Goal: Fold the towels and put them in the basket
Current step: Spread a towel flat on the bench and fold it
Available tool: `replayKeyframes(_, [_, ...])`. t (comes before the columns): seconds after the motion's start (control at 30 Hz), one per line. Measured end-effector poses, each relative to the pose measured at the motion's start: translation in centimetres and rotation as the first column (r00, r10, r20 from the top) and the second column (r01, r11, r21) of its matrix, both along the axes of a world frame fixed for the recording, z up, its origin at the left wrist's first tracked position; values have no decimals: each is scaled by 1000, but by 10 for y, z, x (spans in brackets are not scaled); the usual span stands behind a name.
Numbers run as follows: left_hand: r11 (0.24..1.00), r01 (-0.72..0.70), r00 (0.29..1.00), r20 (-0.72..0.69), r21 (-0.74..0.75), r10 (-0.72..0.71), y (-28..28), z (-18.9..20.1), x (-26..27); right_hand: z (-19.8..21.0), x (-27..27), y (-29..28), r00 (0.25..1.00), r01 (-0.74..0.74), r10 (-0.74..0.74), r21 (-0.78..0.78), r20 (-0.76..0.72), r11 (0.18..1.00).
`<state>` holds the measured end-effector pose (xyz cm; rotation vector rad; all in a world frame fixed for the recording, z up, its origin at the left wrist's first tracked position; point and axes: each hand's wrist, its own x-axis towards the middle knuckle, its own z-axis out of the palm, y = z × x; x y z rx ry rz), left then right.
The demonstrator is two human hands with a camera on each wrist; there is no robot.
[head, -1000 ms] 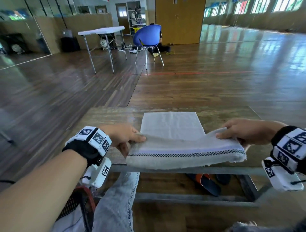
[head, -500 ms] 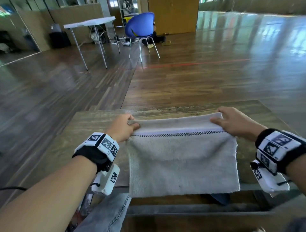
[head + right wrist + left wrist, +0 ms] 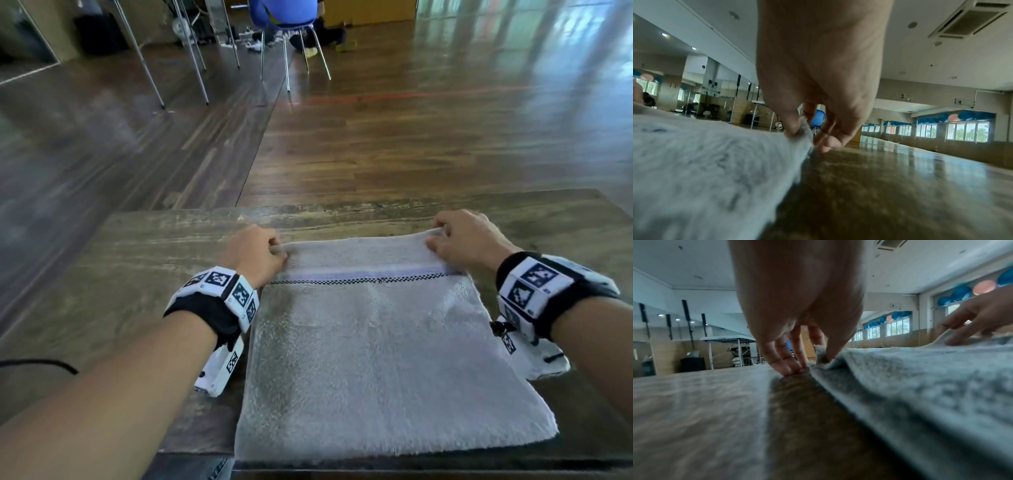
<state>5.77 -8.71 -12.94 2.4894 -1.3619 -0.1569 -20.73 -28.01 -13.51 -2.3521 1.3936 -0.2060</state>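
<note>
A pale grey towel (image 3: 376, 346) with a checkered stripe lies folded in half on the wooden table (image 3: 144, 260), its near fold at the table's front edge. My left hand (image 3: 260, 253) pinches the towel's far left corner (image 3: 823, 360) between thumb and fingers. My right hand (image 3: 455, 240) pinches the far right corner (image 3: 803, 129) the same way, held slightly above the table. Both hands sit at the far edge of the towel. No basket is in view.
Bare table top lies left of the towel and beyond it (image 3: 342, 212). Across the wooden floor stand a blue chair (image 3: 284, 20) and the metal legs of a folding table (image 3: 154, 61). My jeans-clad knee (image 3: 205, 469) shows below the table's front edge.
Both hands carried the towel's near edge up and over to the far edge, folding it in half. Since half a second ago, the corners have been lowered towards the table.
</note>
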Motion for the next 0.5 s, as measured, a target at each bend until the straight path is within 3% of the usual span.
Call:
replayKeyframes(0.23, [997, 48, 988, -144, -52, -55, 6, 11, -5, 3, -3, 12, 992, -73, 70, 30, 105, 997])
replayKeyframes(0.5, [1000, -19, 994, -109, 19, 21, 14, 28, -18, 35, -13, 39, 944, -66, 34, 85, 329, 994])
